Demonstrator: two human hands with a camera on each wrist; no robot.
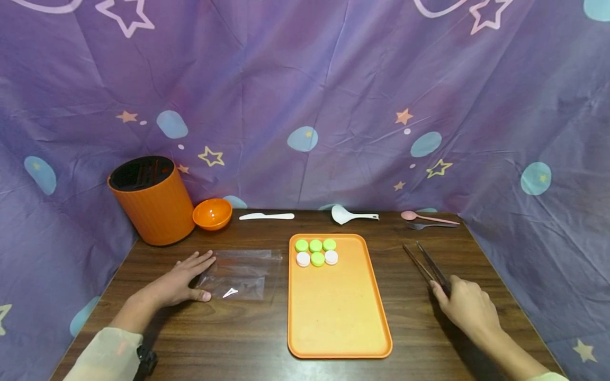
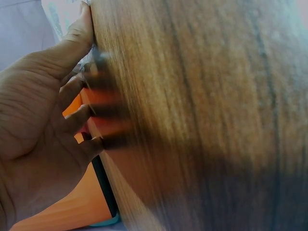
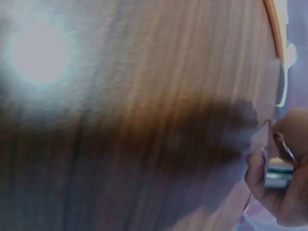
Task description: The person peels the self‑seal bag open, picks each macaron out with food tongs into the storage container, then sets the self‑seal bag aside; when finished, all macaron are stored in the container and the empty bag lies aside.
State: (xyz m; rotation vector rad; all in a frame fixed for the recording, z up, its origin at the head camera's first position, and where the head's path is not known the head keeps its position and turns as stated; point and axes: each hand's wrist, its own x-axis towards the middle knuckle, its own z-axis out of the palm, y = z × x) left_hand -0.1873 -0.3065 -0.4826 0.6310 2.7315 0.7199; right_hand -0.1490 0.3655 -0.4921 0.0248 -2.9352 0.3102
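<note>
My left hand (image 1: 177, 282) lies with fingers spread at the left edge of a clear plastic bag (image 1: 245, 278), which is flat on the table. In the left wrist view, the fingertips of that hand (image 2: 48, 103) are right at the tabletop. My right hand (image 1: 469, 306) grips dark tongs (image 1: 434, 269) by their closed end, the two arms apart and pointing away from me. The right wrist view shows curled fingers around the shiny metal end of the tongs (image 3: 278, 173). Between the hands, an orange tray (image 1: 338, 317) carries green macarons (image 1: 315, 245) and white ones (image 1: 331, 257) at its far left.
An orange knife block (image 1: 154, 211) stands at the back left beside an orange bowl (image 1: 213, 214). Along the back edge lie a white knife (image 1: 267, 216), a white ladle (image 1: 342, 214), a pink spoon (image 1: 410, 215) and a grey fork (image 1: 419, 226). A patterned purple cloth (image 1: 267, 106) hangs around the table.
</note>
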